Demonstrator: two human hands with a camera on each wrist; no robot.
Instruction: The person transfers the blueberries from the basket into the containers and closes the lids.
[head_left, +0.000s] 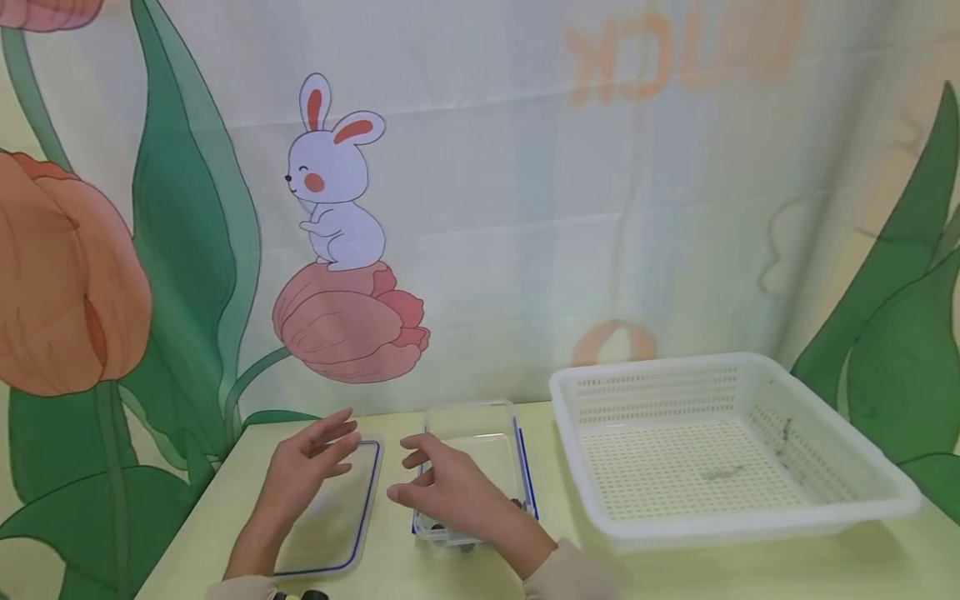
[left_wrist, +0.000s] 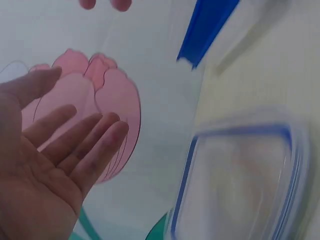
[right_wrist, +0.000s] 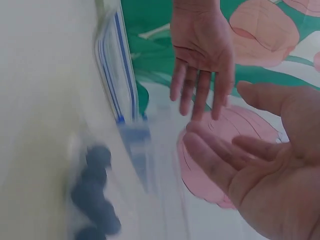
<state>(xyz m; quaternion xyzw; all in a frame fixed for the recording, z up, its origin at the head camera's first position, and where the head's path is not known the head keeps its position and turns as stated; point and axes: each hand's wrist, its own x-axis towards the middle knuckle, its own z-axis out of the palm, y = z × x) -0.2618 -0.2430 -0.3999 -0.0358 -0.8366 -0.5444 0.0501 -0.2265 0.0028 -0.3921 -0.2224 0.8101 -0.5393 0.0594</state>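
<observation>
My left hand (head_left: pixel 300 467) hangs in the air over a clear lid with a blue seal (head_left: pixel 358 533), its fingers spread loosely and holding nothing. To its right, my right hand (head_left: pixel 450 483) hovers above a clear plastic container (head_left: pixel 480 417) with blue side clips, also holding nothing. Several small dark round things (right_wrist: pixel 97 195) lie at the near end of the container; their kind is too blurred to tell. The left wrist view shows the left palm (left_wrist: pixel 45 165) with relaxed fingers, and the lid (left_wrist: pixel 230 185) lies beyond it. My right forearm hides part of the container.
A white perforated plastic basket (head_left: pixel 690 467) stands on the right of the pale yellow table (head_left: pixel 195 533). Behind the table hangs a curtain (head_left: pixel 487 208) printed with a rabbit and tulips. A small black and yellow object (head_left: pixel 311 595) shows at the bottom edge by the left wrist.
</observation>
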